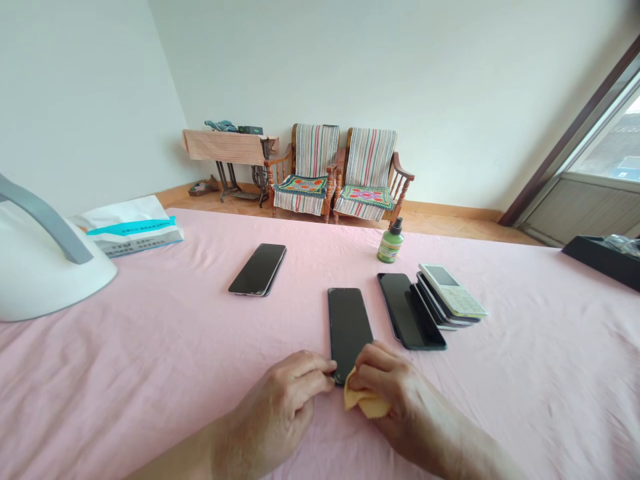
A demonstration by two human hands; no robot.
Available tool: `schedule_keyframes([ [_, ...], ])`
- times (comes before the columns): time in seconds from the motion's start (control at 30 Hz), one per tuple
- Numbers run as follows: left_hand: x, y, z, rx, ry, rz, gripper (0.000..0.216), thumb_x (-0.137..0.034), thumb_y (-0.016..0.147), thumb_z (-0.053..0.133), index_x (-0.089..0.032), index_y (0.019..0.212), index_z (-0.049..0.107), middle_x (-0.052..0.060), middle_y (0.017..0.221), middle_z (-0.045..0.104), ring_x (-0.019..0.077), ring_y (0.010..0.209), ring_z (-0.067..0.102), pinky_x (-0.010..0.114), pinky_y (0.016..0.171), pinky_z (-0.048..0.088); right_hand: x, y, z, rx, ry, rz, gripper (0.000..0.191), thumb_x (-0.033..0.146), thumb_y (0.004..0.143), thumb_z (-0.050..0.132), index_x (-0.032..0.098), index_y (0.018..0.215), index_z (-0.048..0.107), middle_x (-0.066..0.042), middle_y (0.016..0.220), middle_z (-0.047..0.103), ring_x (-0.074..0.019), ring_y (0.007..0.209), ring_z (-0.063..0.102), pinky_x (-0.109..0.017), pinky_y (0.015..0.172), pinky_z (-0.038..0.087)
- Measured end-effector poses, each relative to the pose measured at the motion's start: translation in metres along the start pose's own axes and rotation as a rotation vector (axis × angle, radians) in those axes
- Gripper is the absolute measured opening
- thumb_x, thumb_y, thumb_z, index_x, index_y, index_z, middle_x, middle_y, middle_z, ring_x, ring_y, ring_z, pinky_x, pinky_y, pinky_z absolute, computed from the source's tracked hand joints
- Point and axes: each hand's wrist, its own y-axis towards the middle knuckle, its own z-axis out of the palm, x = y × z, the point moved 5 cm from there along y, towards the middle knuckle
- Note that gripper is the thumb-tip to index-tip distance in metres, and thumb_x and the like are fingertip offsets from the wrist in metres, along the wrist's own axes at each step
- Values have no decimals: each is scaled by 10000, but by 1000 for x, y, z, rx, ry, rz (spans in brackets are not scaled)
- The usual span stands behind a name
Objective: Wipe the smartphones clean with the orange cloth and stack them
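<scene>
A black smartphone [349,327] lies screen up on the pink tablecloth in front of me. The fingertips of my left hand [287,400] are closed against its lower left edge and hold it there. Bunched in my right hand [390,387] is a yellow cleaning cloth [367,402], pressed at the phone's lower right corner. That hand covers part of the phone's right edge. Just to the right lies another dark smartphone [410,310], beside a stack of phones topped by a white keypad phone [451,288]. Farther left, two phones appear stacked, a black smartphone [259,269] uppermost.
A green spray bottle [390,243] stands behind the phones. At the left are a tissue pack [135,227] and a white appliance with a grey handle [50,267]. A black tray [603,260] sits at the right edge. Two wooden chairs [367,173] stand beyond the table [165,373].
</scene>
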Motion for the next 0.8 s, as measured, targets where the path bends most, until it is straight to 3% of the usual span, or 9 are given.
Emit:
schedule_keyframes([
  [0.13, -3, 4, -2, 28, -39, -32, 408, 60, 765, 391, -179, 956, 660, 74, 1103, 644, 178, 1022, 610, 316, 910, 511, 9, 6, 8, 5, -16, -47, 253, -28, 804, 499, 184, 846, 632, -30, 857, 565, -162, 814, 492, -279, 698, 416],
  [0.37, -4, 1, -2, 0, 2, -9, 367, 61, 792, 365, -150, 866, 656, 97, 1123, 641, 181, 1029, 612, 311, 908, 504, 4, 1, 0, 15, 50, 22, 282, -66, 732, 507, 186, 799, 614, -18, 855, 547, -149, 805, 505, -273, 704, 424],
  [0.57, -5, 4, -1, 34, -61, -38, 359, 66, 769, 390, -160, 895, 639, 72, 1024, 648, 173, 973, 615, 301, 876, 509, 11, 9, 9, -12, 48, -21, 295, -45, 787, 498, 185, 904, 640, -37, 886, 561, -163, 842, 506, -288, 741, 439],
  [0.8, -5, 2, -2, 33, -50, -4, 408, 85, 766, 383, -174, 946, 640, 66, 1122, 633, 170, 1056, 587, 313, 950, 475, 8, 6, 5, -29, 102, -17, 324, -62, 781, 492, 200, 875, 658, -30, 876, 566, -150, 844, 535, -274, 740, 453],
])
